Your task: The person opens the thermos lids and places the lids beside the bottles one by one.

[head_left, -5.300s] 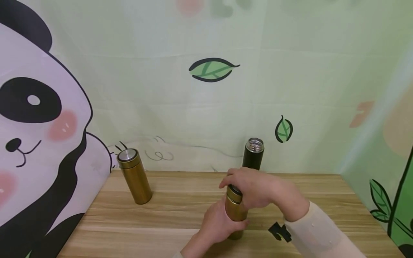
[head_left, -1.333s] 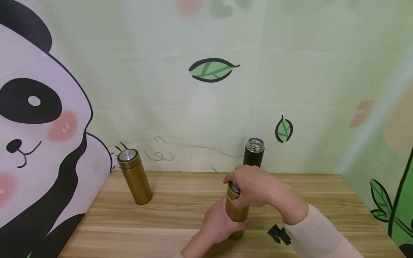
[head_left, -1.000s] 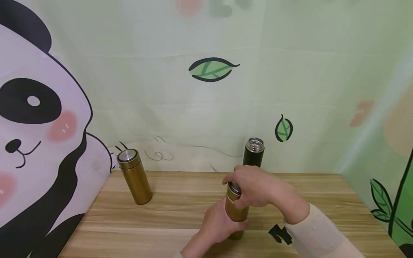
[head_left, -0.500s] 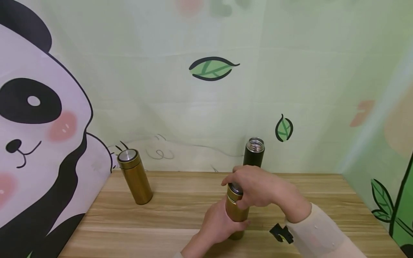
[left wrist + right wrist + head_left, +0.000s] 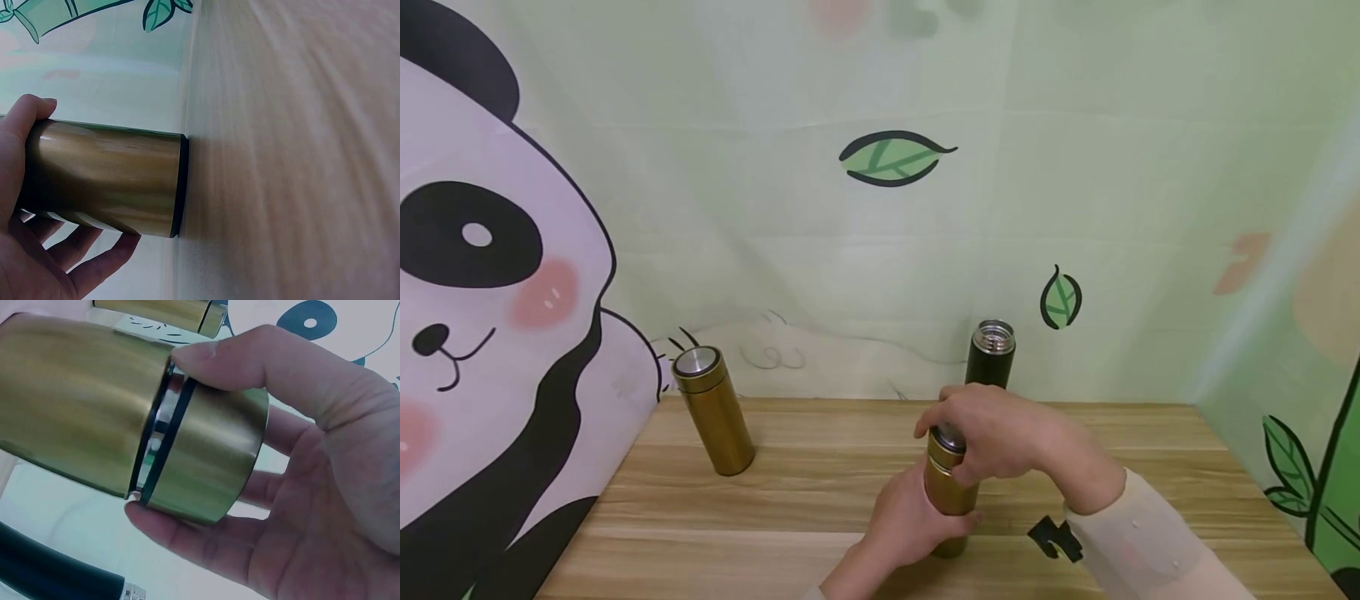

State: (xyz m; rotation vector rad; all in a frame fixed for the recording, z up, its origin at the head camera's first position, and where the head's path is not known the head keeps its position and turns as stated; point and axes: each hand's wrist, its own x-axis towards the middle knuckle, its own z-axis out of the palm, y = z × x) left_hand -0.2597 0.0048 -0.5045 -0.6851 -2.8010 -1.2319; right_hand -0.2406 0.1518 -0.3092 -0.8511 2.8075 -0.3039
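- The cap (image 5: 219,450) is pinched by the right hand (image 5: 1000,432).
- The upright gold bottle (image 5: 951,493), lower centre of the frame, is gripped by the left hand (image 5: 907,517).
- Behind, an open-mouthed black bottle (image 5: 989,367) is seen; at left, a capped gold flask (image 5: 717,425).

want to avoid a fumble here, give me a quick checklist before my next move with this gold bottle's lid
1. Left grip round the held gold bottle: ok.
2. Held gold bottle standing on the table: ok, its base meets it.
3. Right grip on the lid: ok, pinching it.
4. Lid flush with the bottle: not ok, a shiny band shows between them.
5. Lid fully unscrewed: cannot tell.
6. Black bottle behind capped: not ok, it stands open.
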